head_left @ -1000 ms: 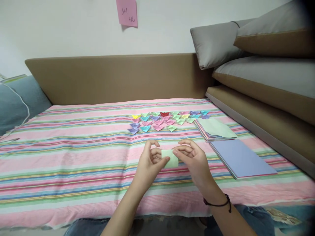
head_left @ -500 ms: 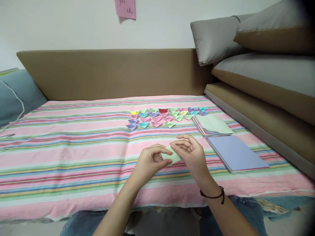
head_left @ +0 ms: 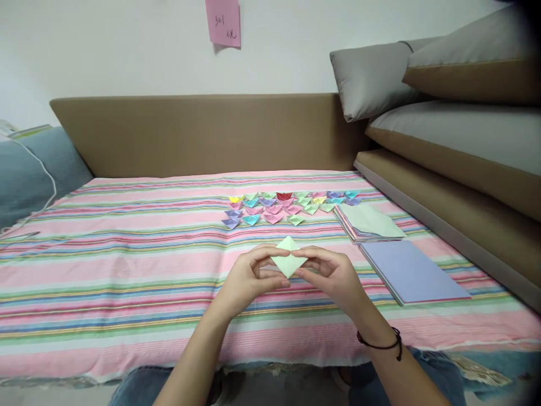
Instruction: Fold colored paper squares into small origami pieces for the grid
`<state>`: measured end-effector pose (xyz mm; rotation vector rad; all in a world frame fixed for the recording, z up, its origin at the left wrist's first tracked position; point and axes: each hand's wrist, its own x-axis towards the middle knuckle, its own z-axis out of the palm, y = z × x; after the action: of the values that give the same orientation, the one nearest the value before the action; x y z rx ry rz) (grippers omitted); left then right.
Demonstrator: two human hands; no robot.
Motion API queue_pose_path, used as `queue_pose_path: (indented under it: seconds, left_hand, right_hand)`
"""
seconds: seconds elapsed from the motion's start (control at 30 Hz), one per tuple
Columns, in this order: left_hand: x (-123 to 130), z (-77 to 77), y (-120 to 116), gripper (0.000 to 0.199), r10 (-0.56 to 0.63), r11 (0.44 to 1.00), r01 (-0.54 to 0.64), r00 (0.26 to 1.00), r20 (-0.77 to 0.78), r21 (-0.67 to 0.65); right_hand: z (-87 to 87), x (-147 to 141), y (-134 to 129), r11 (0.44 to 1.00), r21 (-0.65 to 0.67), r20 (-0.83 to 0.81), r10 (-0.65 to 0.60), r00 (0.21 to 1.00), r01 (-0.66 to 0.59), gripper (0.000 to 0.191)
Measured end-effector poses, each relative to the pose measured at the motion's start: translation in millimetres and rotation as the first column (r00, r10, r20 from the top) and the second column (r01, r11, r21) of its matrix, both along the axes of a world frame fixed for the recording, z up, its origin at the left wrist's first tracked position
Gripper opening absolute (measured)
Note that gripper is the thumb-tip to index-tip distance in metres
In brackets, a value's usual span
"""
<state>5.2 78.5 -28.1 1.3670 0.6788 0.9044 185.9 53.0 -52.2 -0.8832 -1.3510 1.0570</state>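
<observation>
A small light green folded paper (head_left: 289,264), diamond-shaped with one corner up, is held above the striped cloth (head_left: 160,270). My left hand (head_left: 253,275) grips its left side between thumb and fingers. On the right side my right hand (head_left: 332,273), with a black cord on the wrist, pinches it as well. Beyond the hands stand several small folded paper boats in rows, among them a red one (head_left: 284,197), a cyan one (head_left: 252,220) and a green one (head_left: 295,220).
To the right lie a stack of pale green paper (head_left: 372,220) and a stack with a blue-violet top sheet (head_left: 414,270). Grey-brown cushions (head_left: 465,141) are piled at the right. A blue pillow (head_left: 63,158) and white cable (head_left: 44,169) are at the left.
The green paper has turned to face the camera as an upright diamond. My right hand's fingers have come down and closed on its right side. The view has tilted up slightly.
</observation>
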Motion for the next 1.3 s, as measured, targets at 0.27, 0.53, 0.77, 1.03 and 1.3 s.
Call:
queue_pose_path:
  seconds: [0.27, 0.53, 0.77, 1.03, 1.3]
  left_hand:
    - [-6, 2.2, 0, 0.024, 0.038, 0.996, -0.036, 0.999, -0.020, 0.078]
    - [1, 4.0, -2, 0.011, 0.170, 0.973, -0.159, 0.984, -0.052, 0.166]
    - [10, -1.6, -7, 0.024, 0.168, 0.968, -0.157, 0.985, -0.042, 0.197]
    - [16, -3.9, -8, 0.010, 0.318, 0.921, -0.310, 0.948, 0.003, 0.237]
    - [16, -2.3, -9, 0.008, 0.278, 0.928, -0.268, 0.961, -0.001, 0.260]
  right_hand:
    - [2.1, 3, -1, 1.000, -0.026, -0.012, 0.016, 1.000, -0.016, 0.030]
    - [4.0, -1, -2, 1.000, -0.012, -0.020, -0.021, 1.000, 0.021, 0.013]
    - [8.0, -2, -2, 0.988, 0.130, 0.111, -0.098, 0.989, 0.083, 0.007]
    - [0.6, -4, -1, 0.997, 0.012, 0.004, -0.073, 0.997, 0.073, 0.038]
    - [2.1, -4, -2, 0.987, 0.126, 0.093, -0.113, 0.989, 0.101, 0.027]
